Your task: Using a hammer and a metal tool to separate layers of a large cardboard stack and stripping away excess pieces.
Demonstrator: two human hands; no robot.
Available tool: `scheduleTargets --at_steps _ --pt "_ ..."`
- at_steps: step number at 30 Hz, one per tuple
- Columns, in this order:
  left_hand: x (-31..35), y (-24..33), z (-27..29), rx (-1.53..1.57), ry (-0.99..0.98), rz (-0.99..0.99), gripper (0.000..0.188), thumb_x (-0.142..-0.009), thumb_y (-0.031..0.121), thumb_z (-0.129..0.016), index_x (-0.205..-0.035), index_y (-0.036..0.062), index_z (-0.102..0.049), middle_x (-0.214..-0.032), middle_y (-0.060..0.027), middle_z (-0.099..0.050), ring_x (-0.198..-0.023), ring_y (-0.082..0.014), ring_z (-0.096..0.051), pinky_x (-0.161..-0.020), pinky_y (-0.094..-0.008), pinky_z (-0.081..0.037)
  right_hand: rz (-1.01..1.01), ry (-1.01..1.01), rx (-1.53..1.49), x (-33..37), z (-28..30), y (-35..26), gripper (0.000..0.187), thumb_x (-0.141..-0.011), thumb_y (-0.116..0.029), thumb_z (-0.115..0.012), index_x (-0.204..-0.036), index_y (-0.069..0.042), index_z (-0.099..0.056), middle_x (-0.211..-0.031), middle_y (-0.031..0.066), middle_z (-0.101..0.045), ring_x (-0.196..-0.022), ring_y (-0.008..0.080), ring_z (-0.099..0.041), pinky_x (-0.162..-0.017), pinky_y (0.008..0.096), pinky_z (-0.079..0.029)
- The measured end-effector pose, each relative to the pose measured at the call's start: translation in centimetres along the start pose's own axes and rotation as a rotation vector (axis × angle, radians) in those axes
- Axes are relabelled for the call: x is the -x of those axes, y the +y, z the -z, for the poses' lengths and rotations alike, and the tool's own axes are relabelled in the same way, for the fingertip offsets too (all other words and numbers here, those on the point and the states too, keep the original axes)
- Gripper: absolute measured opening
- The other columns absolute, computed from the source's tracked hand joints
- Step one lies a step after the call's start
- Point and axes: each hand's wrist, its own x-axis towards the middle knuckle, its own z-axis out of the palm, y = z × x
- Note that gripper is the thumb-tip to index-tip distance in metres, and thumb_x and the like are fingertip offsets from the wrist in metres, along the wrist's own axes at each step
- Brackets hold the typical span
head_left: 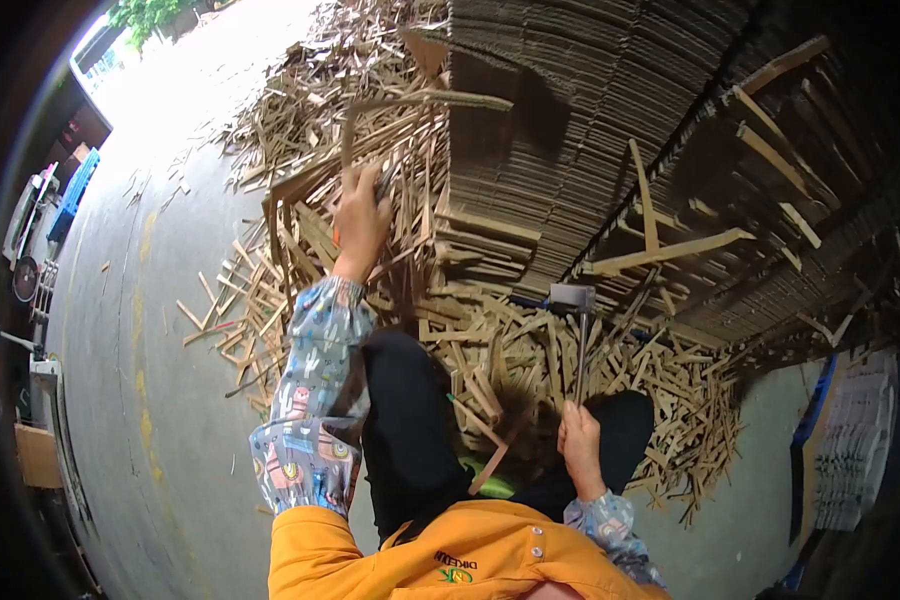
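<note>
Step in hand looks like stripping waste off the cardboard stack (620, 90), ahead and to the right. Right hand (581, 445) grips the hammer (582, 345) by its handle, head toward the stack. Left hand (363, 222) is curled at a bent strip (435, 98); can't tell if it's gripping. Next move likely calls for clearing that strip. Fingertips hidden; hammer-to-stack contact unclear; right edge dark.

One left hand (362, 225) and one right hand (579, 440) are showing, with two patterned sleeves (310, 400), two dark trouser legs (402, 420) and one orange garment (470, 550). One hammer (573, 296) is appearing. Loose cardboard strips (530, 345) are lying in dozens, overlapping too much for exact counting.
</note>
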Motion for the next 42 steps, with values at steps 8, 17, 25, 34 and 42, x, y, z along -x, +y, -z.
scheduleTargets --at_steps 8,17,25,34,42 --pt "-12.0 8.2 -0.8 -0.099 0.339 -0.463 0.032 -0.069 0.007 -0.064 -0.099 0.0145 -0.056 -0.093 -0.0039 -0.053 -0.073 -0.0232 -0.060 -0.062 -0.0367 -0.047 0.018 -0.095 -0.030 -0.1 -1.9 -0.4 0.037 -0.094 -0.034 -0.051 -0.065 -0.013 -0.041 -0.057 -0.0062 -0.036 -0.047 0.0029 -0.032 -0.041 0.0202 -0.027" --pt "-0.7 0.0 -2.0 -0.194 -0.382 -0.424 0.026 -0.079 0.017 -0.063 -0.102 0.0126 -0.053 -0.103 -0.0095 -0.051 -0.081 -0.0254 -0.062 -0.060 -0.0356 -0.051 0.013 -0.092 0.012 0.9 -0.8 0.0 0.035 -0.094 -0.034 -0.048 -0.067 -0.013 -0.039 -0.055 -0.0063 -0.032 -0.043 0.0031 -0.029 -0.038 0.0201 -0.025" --pt "-6.9 6.2 -1.2 -0.042 0.076 -0.361 0.041 -0.071 0.012 -0.068 -0.109 0.0164 -0.052 -0.102 -0.0084 -0.050 -0.078 -0.0290 -0.061 -0.064 -0.0391 -0.048 -0.021 -0.102 -0.004 -0.2 -1.0 0.7 0.035 -0.094 -0.034 -0.048 -0.067 -0.014 -0.039 -0.054 -0.0071 -0.032 -0.041 0.0031 -0.028 -0.038 0.0197 -0.025" --pt "4.7 1.3 -7.2 -0.270 -0.627 -0.545 0.023 -0.085 0.008 -0.051 -0.107 0.0107 -0.055 -0.094 -0.0075 -0.059 -0.078 -0.0256 -0.063 -0.067 -0.0390 -0.051 0.264 0.028 0.289 -3.8 -0.7 1.5 0.043 -0.096 -0.034 -0.042 -0.060 -0.011 -0.040 -0.050 -0.0051 -0.033 -0.040 0.0057 -0.030 -0.039 0.0223 -0.027" --pt "11.1 -4.8 -2.4 -0.142 -0.950 0.226 0.028 -0.078 0.015 -0.063 -0.105 0.0074 -0.060 -0.100 -0.0112 -0.057 -0.096 -0.0293 -0.059 -0.083 -0.0406 -0.048 0.481 0.102 0.201 -10.8 -4.4 -3.8 0.043 -0.097 -0.034 -0.042 -0.068 -0.003 -0.044 -0.058 -0.0005 -0.037 -0.053 0.0097 -0.034 -0.049 0.0292 -0.030"
